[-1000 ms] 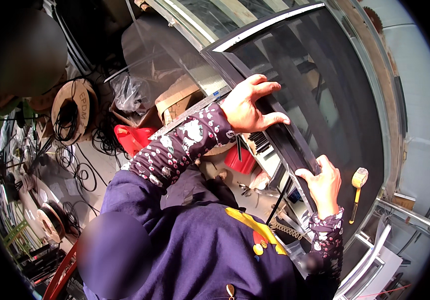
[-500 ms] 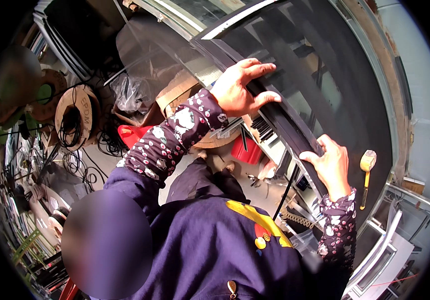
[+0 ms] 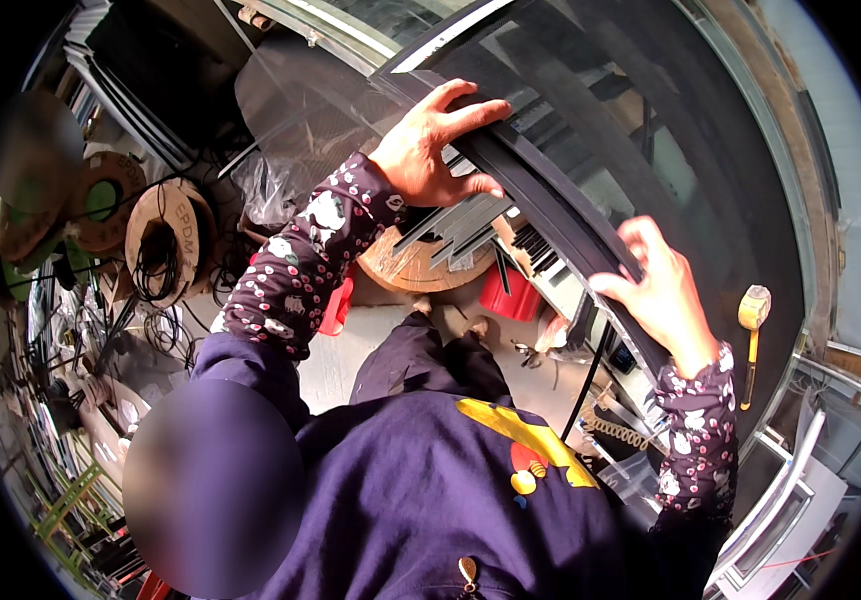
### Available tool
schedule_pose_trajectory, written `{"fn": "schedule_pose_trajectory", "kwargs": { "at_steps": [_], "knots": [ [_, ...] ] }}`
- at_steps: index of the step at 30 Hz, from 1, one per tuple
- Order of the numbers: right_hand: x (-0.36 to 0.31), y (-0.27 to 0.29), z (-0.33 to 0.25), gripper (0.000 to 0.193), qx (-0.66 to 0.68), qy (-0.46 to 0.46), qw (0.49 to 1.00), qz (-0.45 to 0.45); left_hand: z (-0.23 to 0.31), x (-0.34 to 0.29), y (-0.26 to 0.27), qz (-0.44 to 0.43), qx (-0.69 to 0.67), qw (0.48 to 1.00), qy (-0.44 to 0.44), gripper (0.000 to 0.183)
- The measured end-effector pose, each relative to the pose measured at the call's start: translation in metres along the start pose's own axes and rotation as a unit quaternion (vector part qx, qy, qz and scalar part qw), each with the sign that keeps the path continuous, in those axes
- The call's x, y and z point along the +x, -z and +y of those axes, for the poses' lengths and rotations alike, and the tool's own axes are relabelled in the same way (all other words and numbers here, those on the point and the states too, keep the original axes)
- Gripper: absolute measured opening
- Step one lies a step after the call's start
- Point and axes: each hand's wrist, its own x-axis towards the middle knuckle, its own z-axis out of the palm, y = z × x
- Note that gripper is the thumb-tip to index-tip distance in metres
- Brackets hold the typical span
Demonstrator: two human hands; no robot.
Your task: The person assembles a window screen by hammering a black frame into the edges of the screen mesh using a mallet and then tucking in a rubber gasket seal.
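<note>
L hand [image 3: 425,148]: fingers + thumb spread, at upper-L stretch of blk rail [image 3: 553,202]. Rail's long axis: upper L to lower R, spanning betw. hands, neither nearer. R hand [image 3: 663,292]: curved over lower stretch; pinch or rest, can't tell.

The left hand [image 3: 426,150] spreads its thumb and fingers wide over a long black bar [image 3: 551,205] at the edge of a big dark panel [image 3: 721,190]. The right hand [image 3: 666,300] touches the same bar, nearer and to the right. A yellow tool [image 3: 754,310] lies right of that hand.
</note>
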Motion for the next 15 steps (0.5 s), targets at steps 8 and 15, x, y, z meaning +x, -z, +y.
{"fn": "schedule_pose_trajectory", "kwargs": {
  "at_steps": [8,15],
  "knots": [
    [0.038,-0.017,-0.034,0.073,0.066,0.165,0.983,0.052,-0.001,0.003,-0.009,0.057,-0.037,0.996,-0.050,0.081],
    [0.018,0.000,-0.048,0.056,-0.032,0.263,0.942,0.207,-0.004,0.009,-0.010,0.083,-0.057,0.992,-0.073,0.078]
  ]
}}
